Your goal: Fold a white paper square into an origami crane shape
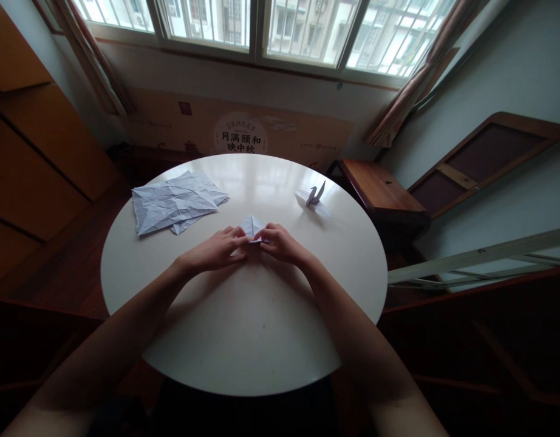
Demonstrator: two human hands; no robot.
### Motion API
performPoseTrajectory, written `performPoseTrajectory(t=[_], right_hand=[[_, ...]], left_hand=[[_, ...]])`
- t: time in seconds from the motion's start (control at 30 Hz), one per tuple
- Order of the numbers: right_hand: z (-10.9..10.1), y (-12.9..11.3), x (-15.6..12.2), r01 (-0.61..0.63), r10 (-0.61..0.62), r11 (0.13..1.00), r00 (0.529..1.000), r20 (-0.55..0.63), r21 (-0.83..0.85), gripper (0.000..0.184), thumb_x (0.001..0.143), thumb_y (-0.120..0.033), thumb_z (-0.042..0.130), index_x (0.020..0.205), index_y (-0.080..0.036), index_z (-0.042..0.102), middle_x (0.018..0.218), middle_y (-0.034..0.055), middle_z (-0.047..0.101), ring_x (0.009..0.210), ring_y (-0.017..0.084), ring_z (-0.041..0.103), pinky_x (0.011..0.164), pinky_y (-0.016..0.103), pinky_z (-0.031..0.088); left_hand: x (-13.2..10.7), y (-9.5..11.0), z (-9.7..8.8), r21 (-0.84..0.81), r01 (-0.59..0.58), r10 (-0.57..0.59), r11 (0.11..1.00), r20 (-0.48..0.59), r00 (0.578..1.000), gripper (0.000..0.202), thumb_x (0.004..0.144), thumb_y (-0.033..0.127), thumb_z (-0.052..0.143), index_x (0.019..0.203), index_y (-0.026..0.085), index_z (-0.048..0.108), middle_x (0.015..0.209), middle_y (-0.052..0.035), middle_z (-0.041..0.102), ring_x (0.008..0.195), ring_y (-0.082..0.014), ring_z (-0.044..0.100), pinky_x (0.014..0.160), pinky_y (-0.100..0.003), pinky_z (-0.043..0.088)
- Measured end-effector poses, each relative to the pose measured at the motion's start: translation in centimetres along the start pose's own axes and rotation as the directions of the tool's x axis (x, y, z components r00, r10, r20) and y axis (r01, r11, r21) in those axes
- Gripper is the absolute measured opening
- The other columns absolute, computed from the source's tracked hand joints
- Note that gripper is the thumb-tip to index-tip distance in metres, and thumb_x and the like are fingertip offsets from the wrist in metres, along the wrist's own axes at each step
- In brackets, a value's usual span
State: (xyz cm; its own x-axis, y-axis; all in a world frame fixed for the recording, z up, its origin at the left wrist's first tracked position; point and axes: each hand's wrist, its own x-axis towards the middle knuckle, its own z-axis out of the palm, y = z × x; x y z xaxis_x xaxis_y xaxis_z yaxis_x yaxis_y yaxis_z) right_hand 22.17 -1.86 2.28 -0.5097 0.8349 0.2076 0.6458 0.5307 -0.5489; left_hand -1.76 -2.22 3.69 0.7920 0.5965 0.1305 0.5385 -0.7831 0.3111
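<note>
Near the middle of the round white table (243, 340), a small folded piece of white paper (251, 226) sits between my two hands. My left hand (221, 246) pinches its near left edge, the thumb below and the fingers on top. From the other side my right hand (280, 241) grips the near right edge with closed fingers. The paper's upper part shows as a point facing away from me; my fingers hide its lower edge. A folded paper crane (314, 196) stands at the right back of the table, wings spread.
Creased, unfolded paper sheets (175, 200) lie stacked at the table's left back. A wooden stool or small table (382, 185) stands beyond the right rim. A printed cardboard panel (284, 130) leans under the window, and orange cabinets (38, 145) are at the left.
</note>
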Motion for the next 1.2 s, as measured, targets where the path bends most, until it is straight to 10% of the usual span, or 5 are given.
performPoseTrajectory(t=[1.2], right_hand=[[0.12,-0.10,0.20,-0.014,0.015,0.999,1.000,0.006,-0.029,0.017,0.086,-0.016,0.066,0.100,-0.021,0.075,0.093,0.0047,0.060,0.088,0.020,0.055,0.091,0.035,0.043]], left_hand=[[0.04,-0.23,0.14,-0.009,0.005,-0.005,1.000,0.007,1.000,0.045,0.097,0.033,0.059,0.141,0.028,0.052,0.120,-0.0095,0.055,0.112,-0.0289,0.052,0.099,-0.042,0.044]])
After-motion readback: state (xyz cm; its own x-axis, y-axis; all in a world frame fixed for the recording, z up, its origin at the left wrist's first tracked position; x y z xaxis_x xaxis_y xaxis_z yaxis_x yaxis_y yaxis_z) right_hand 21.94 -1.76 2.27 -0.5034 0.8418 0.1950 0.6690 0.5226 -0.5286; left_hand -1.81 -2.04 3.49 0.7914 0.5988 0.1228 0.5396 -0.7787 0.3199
